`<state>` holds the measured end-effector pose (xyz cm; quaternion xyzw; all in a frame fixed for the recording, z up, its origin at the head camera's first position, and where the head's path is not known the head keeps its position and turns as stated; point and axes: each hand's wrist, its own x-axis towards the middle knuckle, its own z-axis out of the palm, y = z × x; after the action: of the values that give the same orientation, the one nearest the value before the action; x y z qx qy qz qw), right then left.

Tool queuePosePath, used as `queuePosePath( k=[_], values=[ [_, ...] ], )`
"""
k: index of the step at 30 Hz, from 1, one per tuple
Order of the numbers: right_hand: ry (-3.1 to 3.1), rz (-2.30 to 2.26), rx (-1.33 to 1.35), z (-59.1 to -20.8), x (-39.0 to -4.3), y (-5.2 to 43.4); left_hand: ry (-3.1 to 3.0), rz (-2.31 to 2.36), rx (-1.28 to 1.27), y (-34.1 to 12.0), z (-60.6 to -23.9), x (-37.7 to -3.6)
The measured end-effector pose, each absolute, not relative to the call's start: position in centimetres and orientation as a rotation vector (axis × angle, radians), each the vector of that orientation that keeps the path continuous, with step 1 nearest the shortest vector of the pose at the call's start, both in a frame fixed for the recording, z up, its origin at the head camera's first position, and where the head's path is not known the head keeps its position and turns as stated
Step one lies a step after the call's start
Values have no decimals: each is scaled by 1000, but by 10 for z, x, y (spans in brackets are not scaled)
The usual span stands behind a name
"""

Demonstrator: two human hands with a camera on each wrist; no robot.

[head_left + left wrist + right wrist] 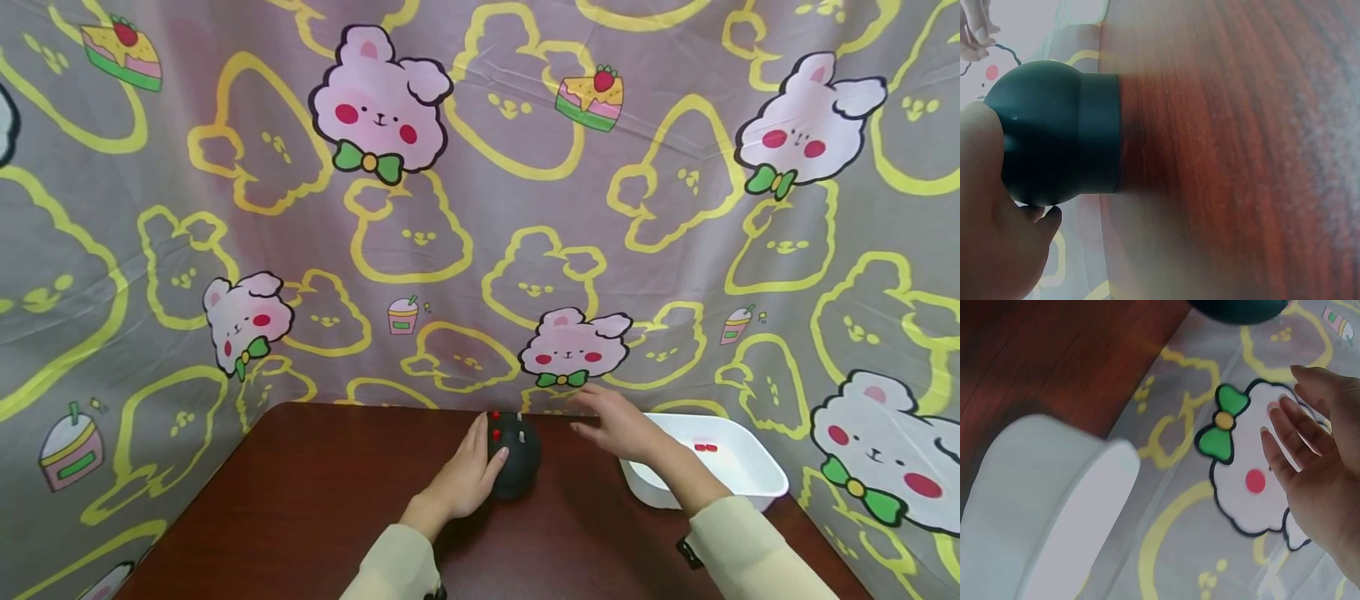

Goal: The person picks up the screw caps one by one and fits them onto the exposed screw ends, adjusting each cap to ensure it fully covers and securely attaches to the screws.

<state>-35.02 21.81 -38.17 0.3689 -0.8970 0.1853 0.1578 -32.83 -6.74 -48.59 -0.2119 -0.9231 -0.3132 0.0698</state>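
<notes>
Bunny-print cloth backs a brown counter [315,500]. Left hand [461,475] cups the black vase [515,457] mid-counter — likely hard, smooth, best gripped round its belly; right hand [618,425] hovers, fingers relaxed.

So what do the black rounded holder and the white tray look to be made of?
The black holder, held by the left hand, looks like matte plastic or rubber: smooth, dull, hardly any glare. The white tray looks like thin moulded plastic, with rounded rim and uniform, slightly glossy walls.
</notes>
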Motion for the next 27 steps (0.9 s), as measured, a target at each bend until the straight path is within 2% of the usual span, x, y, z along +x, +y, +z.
queuePosePath(
  k=[12, 27],
  values=[
    [-2587, 525, 1003, -379, -354, 263, -2784, -948, -634, -68, -486, -329],
    [-2602, 483, 857, -397, -365, 323, -2791, -950, -630, -68, -486, -328]
  ],
)
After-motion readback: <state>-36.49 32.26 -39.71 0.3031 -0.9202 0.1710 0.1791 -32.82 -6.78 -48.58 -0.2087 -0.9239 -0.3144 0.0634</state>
